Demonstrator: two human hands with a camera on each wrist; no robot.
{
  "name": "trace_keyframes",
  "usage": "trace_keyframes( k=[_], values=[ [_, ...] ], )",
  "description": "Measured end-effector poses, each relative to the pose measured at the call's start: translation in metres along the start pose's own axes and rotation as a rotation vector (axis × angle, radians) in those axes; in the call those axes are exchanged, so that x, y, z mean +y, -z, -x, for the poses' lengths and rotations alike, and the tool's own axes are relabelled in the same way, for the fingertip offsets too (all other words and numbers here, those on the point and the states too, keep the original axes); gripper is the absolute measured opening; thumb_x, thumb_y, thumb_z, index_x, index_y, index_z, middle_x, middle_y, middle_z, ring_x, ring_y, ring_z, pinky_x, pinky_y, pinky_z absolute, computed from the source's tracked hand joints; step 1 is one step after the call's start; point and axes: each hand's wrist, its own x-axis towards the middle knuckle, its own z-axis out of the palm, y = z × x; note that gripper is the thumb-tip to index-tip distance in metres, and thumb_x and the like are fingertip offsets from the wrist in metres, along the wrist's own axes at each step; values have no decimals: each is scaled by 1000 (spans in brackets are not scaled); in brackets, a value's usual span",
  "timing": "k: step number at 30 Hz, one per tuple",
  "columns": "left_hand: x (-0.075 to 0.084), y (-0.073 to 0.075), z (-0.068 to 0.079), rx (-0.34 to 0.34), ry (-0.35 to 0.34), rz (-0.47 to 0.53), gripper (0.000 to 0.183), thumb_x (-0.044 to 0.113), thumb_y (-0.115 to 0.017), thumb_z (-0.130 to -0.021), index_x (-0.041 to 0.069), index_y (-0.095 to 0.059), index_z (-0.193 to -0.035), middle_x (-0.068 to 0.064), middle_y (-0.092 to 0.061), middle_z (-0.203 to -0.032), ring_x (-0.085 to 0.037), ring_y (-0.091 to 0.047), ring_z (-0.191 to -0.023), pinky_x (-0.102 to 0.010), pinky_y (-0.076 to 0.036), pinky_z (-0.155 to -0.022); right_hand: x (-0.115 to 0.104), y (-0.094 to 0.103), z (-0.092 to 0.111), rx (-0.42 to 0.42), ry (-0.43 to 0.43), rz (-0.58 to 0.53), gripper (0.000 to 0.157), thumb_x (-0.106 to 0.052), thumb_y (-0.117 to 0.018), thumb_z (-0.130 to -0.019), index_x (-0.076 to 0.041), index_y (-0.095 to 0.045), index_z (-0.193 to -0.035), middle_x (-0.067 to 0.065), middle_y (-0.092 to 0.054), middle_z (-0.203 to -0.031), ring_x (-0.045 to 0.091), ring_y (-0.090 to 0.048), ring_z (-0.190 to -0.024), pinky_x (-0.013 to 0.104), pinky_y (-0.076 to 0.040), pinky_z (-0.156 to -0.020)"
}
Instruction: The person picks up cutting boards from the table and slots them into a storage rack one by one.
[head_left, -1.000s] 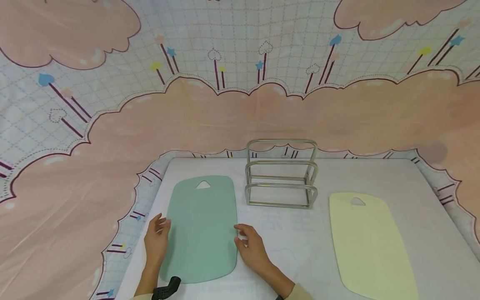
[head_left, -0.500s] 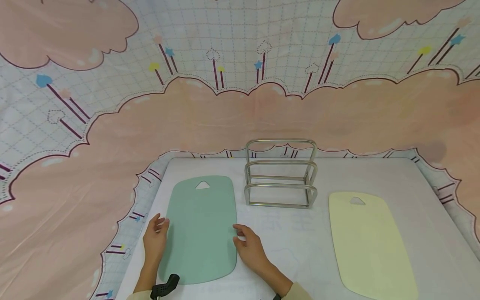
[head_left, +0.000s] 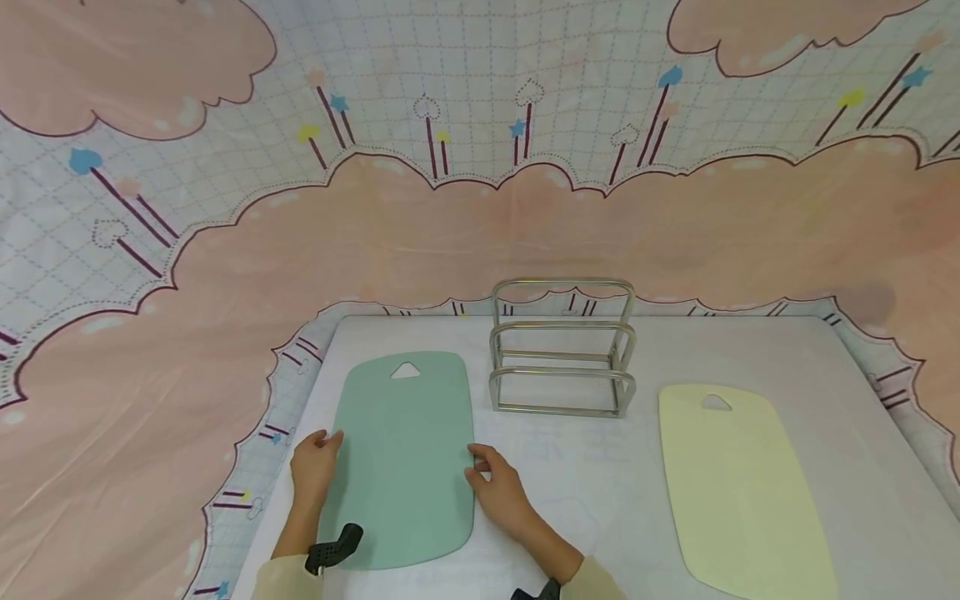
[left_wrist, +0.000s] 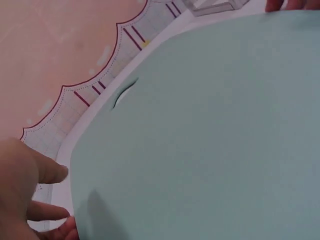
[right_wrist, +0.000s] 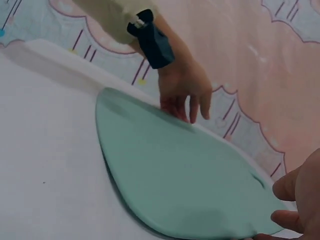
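Note:
A green cutting board [head_left: 405,475] with a triangular handle hole lies flat on the white tabletop, left of centre. My left hand [head_left: 313,465] is at its left edge; in the left wrist view some fingertips [left_wrist: 70,227] meet the edge while another finger stays apart from it. My right hand [head_left: 501,493] is at the opposite edge, its fingers bent and spread, with the lowest fingertips [right_wrist: 262,236] by the rim in the right wrist view. Neither hand visibly pinches the board.
Behind and right of the green board stands a metal wire rack [head_left: 562,367] with upright loops. A pale yellow cutting board [head_left: 742,492] lies to the right on the white tabletop [head_left: 570,517]. Patterned cloth [head_left: 450,233] surrounds the table. Black devices are strapped on both wrists.
My left hand has come slightly closer to the green board's left edge, its fingers drawn a little more together. My right hand has barely shifted. The boards and rack stay put.

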Motion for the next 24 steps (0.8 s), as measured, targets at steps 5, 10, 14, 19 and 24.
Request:
trace_keyframes(
  k=[5, 10, 14, 19, 24],
  values=[
    [14, 0, -3, -6, 38, -99, 57, 29, -55, -94, -19, -50, -124, -37, -49, -124, -52, -46, -111, -59, -34, -93, -3, 3, -7, -22, -16, -9, 44, -17, -58, -96, 1, -48, -135, 19, -56, -126, 31, -57, -107, 46, -46, -87],
    [19, -3, -4, -4, 85, -61, 60, 33, -58, -93, -18, -50, -124, -37, -48, -126, -54, -41, -114, -61, -31, -95, -5, 7, -12, -44, -66, -21, 47, -20, -58, -95, -1, -48, -137, 18, -54, -130, 34, -52, -117, 51, -40, -96],
    [19, -5, -4, 11, 108, -10, 61, 31, -59, -93, -19, -48, -125, -38, -46, -125, -56, -34, -116, -64, -28, -95, -7, 11, -15, -100, -118, -219, 52, -17, -55, -96, 4, -40, -141, 22, -45, -139, 38, -42, -127, 48, -40, -98],
    [19, -12, 0, 43, 115, 57, 66, 33, -61, -92, -20, -44, -127, -39, -43, -126, -57, -29, -118, -64, -24, -94, -8, 16, -16, -138, -203, -490, 55, -12, -52, -97, 8, -31, -145, 29, -33, -144, 41, -34, -132, 47, -40, -100],
    [15, -14, -2, 55, 138, 218, 71, 36, -63, -91, -18, -41, -132, -38, -38, -135, -52, -31, -126, -58, -30, -101, -8, 20, -16, -142, -238, -579, 57, -17, -51, -98, 5, -30, -146, 29, -33, -143, 40, -36, -130, 49, -39, -100]
  ],
)
